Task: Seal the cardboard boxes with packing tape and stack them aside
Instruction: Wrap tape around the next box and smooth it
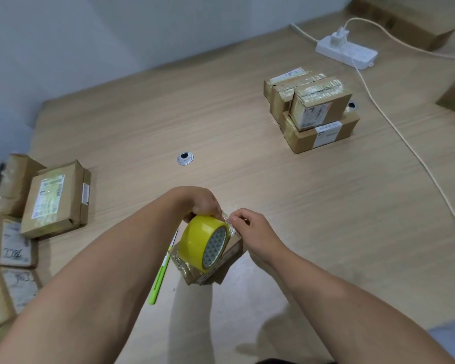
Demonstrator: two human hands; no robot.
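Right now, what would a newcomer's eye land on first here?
The bright yellow roll of packing tape at centre front, gripped by the left hand over a small brown cardboard box, while the right hand pinches its loose clear end. Next, the stack of taped brown cardboard boxes far right on the light wooden table, and the white power strip behind it.

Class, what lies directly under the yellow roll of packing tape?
A small brown cardboard box, partly wrapped in clear tape, sits beneath the yellow tape roll. The roll covers most of its top, hiding the flaps.
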